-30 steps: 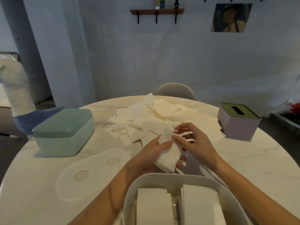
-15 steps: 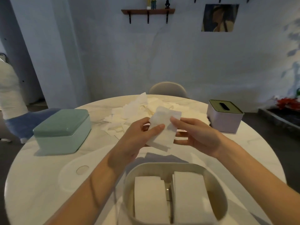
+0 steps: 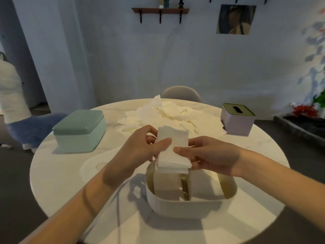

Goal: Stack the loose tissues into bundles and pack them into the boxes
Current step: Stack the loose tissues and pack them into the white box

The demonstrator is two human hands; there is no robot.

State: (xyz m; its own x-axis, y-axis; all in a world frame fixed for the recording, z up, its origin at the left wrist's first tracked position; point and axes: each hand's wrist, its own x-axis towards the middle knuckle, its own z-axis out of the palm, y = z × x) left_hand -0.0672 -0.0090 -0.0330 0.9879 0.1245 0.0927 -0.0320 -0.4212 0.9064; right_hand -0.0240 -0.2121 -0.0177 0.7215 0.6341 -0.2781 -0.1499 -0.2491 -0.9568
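Tissue bundle (image 3: 173, 152) held above the open white box (image 3: 186, 206), long axis pointing away; left hand (image 3: 139, 150) and right hand (image 3: 211, 156) pinch its sides.

There is one view only, from the camera on my head, wide-angle, facing forward and tilted down over the round desk (image 3: 70, 182). My forearms enter from the bottom edge, and my left hand (image 3: 139, 148) and right hand (image 3: 211, 155) sit close under the lens, mid-frame. The white open box (image 3: 184, 206) lies nearest below them. Farther off, the view takes in the chair back (image 3: 181, 93) across the desk and the wall shelf (image 3: 160, 10) at the top.
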